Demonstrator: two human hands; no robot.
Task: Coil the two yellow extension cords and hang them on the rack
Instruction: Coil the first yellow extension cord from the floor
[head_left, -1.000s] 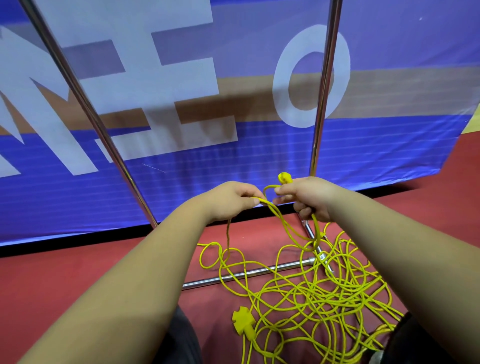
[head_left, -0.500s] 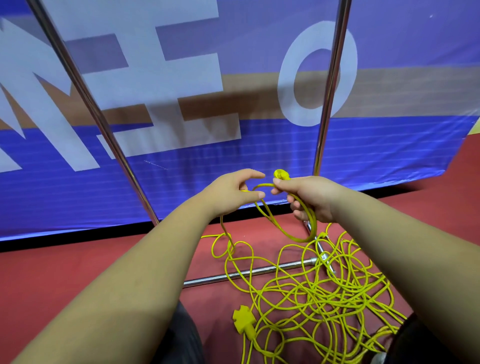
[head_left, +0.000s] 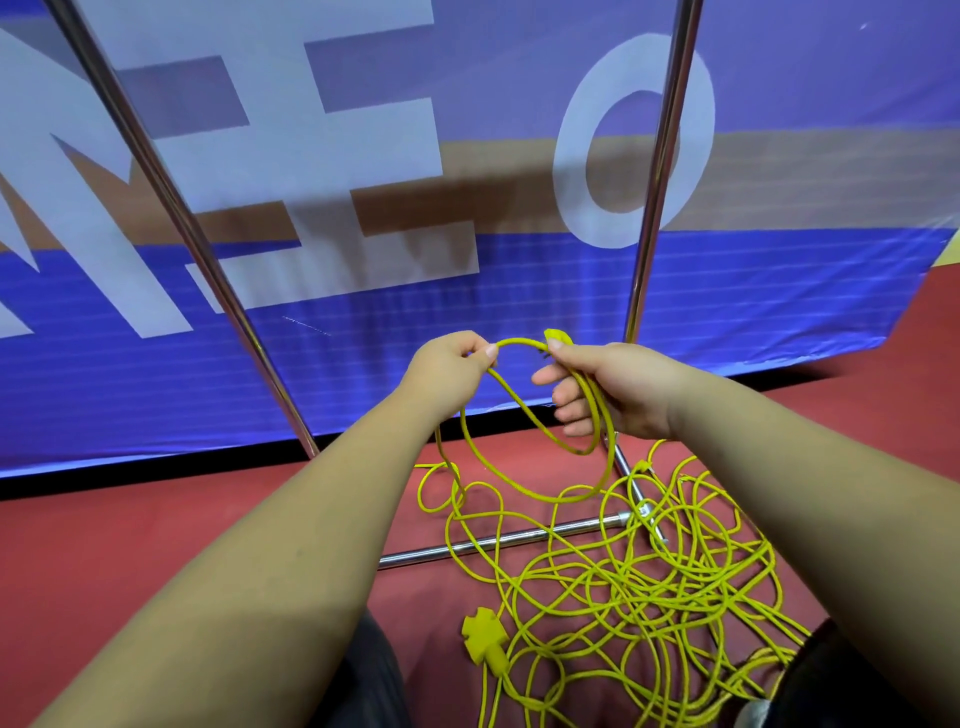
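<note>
A tangle of yellow extension cord (head_left: 639, 587) lies on the red floor around the rack's foot, with a cross-shaped yellow socket end (head_left: 484, 636) at its front. My right hand (head_left: 608, 387) holds a plug end and two small hanging loops of the cord. My left hand (head_left: 452, 366) pinches the same cord a short way off, with an arc of cord spanning between both hands. The rack's two chrome uprights (head_left: 657, 171) rise on either side of my hands.
A blue and white banner (head_left: 519, 291) stands right behind the rack. The rack's low crossbar (head_left: 498, 540) lies on the red floor under part of the tangle. My dark-trousered knees sit at the bottom edge.
My left hand closed on the cord and drew away to the left, opening an arc between the hands. A second, larger loop now hangs below my right hand.
</note>
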